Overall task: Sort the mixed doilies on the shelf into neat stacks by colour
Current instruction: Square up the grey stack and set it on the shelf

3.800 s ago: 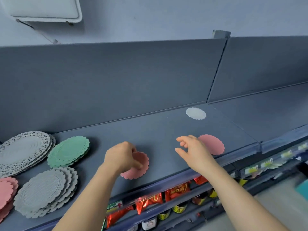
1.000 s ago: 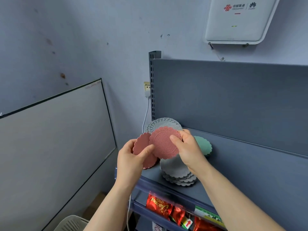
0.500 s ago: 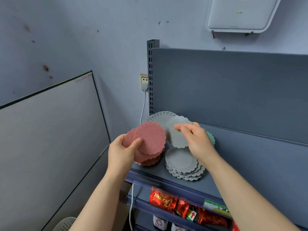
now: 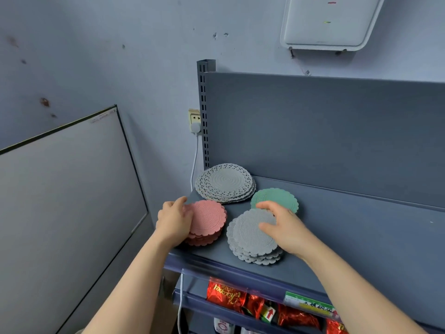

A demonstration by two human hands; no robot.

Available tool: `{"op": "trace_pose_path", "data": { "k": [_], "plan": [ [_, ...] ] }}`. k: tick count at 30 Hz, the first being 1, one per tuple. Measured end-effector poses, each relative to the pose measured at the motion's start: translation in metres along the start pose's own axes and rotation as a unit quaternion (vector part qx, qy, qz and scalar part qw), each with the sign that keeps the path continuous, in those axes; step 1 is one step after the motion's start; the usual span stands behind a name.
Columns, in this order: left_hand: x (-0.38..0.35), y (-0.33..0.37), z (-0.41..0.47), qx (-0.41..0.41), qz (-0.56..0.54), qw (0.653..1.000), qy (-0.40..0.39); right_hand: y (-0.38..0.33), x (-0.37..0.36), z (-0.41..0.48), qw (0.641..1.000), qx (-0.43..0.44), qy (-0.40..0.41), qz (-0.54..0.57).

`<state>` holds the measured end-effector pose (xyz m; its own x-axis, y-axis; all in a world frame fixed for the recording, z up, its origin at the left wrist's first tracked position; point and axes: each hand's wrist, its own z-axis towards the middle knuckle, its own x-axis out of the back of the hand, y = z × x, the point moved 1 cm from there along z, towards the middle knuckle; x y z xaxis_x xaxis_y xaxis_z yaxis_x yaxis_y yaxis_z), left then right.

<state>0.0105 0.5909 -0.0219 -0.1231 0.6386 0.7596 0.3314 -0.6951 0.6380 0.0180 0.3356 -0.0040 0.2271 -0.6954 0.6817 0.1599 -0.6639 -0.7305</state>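
The dark grey metal shelf [image 4: 366, 239] with its tall back panel fills the right side. A white board with a thin black frame [image 4: 62, 213] leans at the left. A white plastic box [image 4: 330, 22] hangs on the wall above.

All the doilies sit at the shelf's left end in four stacks. The widest, of grey lace-edged round doilies [image 4: 225, 183], lies in the back corner. In front of it, to the right, is a stack of grey scalloped doilies [image 4: 250, 239], somewhat fanned at the front edge. A stack of pink scalloped doilies [image 4: 209, 219] lies just to its left. A smaller stack of green scalloped doilies [image 4: 277, 198] lies behind it.

The left hand [image 4: 174, 222] grips the pink stack's left edge, thumb on top. The right hand [image 4: 283, 226] is spread loosely over the grey scalloped stack (thumb on the top sheet) and holds nothing.

Red foil snack packets [image 4: 226, 295] line the tier below.
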Motion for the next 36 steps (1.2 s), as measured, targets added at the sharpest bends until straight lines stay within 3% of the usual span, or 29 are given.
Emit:
{"op": "trace_pose_path", "data": {
  "k": [4, 7, 9, 14, 19, 22, 25, 30, 36],
  "plan": [
    [0.005, 0.001, -0.017, -0.033, 0.038, 0.993, 0.110, 0.001, -0.003, -0.005, 0.994, 0.015, 0.018, -0.109],
    [0.009, 0.015, -0.047, -0.112, -0.045, 0.974, 0.190, 0.000, 0.004, -0.010, 0.986, 0.008, 0.078, -0.145],
    [0.007, 0.027, -0.069, -0.136, -0.092, 0.974, 0.158, 0.002, 0.010, -0.014, 0.988, -0.022, 0.094, -0.123],
    [-0.016, 0.037, -0.092, -0.113, -0.066, 0.991, 0.027, 0.011, 0.014, -0.018, 0.988, -0.115, 0.049, -0.089],
    [-0.030, 0.042, -0.083, -0.095, -0.029, 0.995, -0.002, 0.006, 0.009, -0.022, 0.990, -0.125, 0.036, -0.047],
    [-0.038, 0.046, -0.078, -0.071, -0.066, 0.995, -0.019, 0.004, 0.006, -0.022, 0.990, -0.129, 0.034, -0.042],
    [-0.046, 0.049, -0.075, -0.054, -0.102, 0.993, -0.005, 0.003, 0.003, -0.024, 0.989, -0.140, 0.031, -0.022],
    [-0.052, 0.054, -0.080, -0.032, -0.041, 0.999, 0.017, 0.007, 0.005, -0.025, 0.985, -0.171, 0.007, 0.023],
    [-0.060, 0.058, -0.081, -0.042, -0.031, 0.998, -0.042, 0.011, 0.011, -0.025, 0.984, -0.153, -0.050, 0.074]
  ]
}}
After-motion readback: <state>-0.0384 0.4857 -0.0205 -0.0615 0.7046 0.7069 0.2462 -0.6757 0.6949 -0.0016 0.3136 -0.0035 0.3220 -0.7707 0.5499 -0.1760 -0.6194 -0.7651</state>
